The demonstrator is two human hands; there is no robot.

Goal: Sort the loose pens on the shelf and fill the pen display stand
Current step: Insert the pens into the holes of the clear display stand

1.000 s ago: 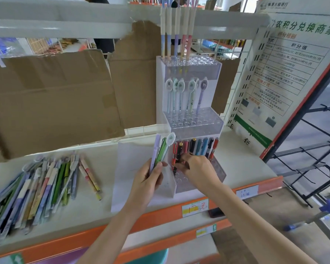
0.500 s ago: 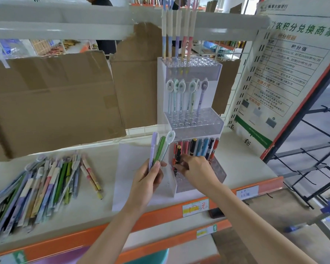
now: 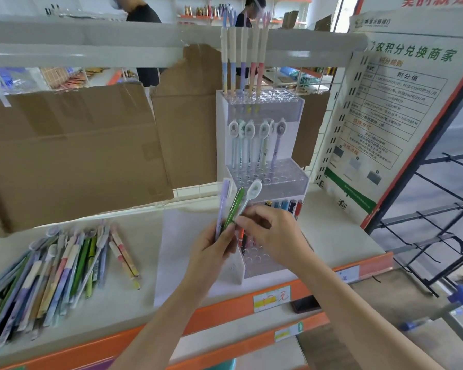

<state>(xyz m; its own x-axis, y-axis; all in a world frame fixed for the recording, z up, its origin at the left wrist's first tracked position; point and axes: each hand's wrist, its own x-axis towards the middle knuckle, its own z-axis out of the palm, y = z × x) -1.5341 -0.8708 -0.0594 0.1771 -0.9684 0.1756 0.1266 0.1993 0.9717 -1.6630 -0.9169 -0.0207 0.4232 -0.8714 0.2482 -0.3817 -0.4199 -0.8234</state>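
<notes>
A clear three-tier pen display stand (image 3: 278,180) stands on the shelf (image 3: 134,303). Tall pastel pens fill its top tier, character-capped pens the middle tier, and short coloured pens (image 3: 286,205) the bottom tier. My left hand (image 3: 211,252) grips a small bunch of pens (image 3: 234,206) upright: a lilac one, a green one and a white-capped one. My right hand (image 3: 273,233) is in front of the stand's bottom tier, its fingertips pinching the white-capped pen of the bunch. A pile of loose pens (image 3: 51,271) lies on the shelf at the left.
Brown cardboard sheets (image 3: 70,156) hang behind the shelf. A printed poster (image 3: 385,113) leans at the right beside a black wire rack (image 3: 444,214). An orange shelf edge (image 3: 278,297) carries price labels, with a dark phone (image 3: 305,304) just below. People stand in the background.
My right hand has left the bottom-tier pens and moved up and left to the bunch held in my left hand. The left hand has stayed almost in place.
</notes>
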